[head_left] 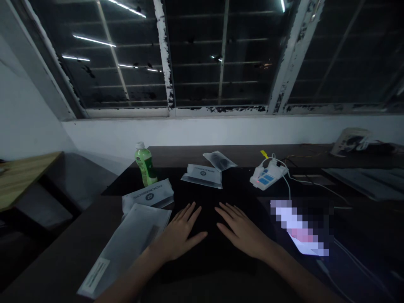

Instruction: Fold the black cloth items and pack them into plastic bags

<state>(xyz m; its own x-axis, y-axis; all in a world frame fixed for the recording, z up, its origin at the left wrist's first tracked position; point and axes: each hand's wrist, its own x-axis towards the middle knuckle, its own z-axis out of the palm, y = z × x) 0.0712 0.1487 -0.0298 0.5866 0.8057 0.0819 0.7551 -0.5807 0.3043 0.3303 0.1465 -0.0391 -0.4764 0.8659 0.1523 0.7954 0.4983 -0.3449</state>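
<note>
Both hands lie palm down on the dark tabletop, with fingers stretched and thumbs pointing toward each other. My left hand is open and holds nothing; a large frosted plastic bag with a white label lies beside and partly under that forearm. My right hand is also open and holds nothing, left of a lit, pixelated screen. Past the left hand is a frosted ROCKBROS pouch. Farther back, in the middle, lie a second ROCKBROS pouch and a smaller clear pouch with something dark inside.
A green bottle with a white cap stands at the back left. A white power strip with plugged-in cables sits at the back right, its cords trailing rightward. Flat plastic sheets lie far right. A wooden table stands left.
</note>
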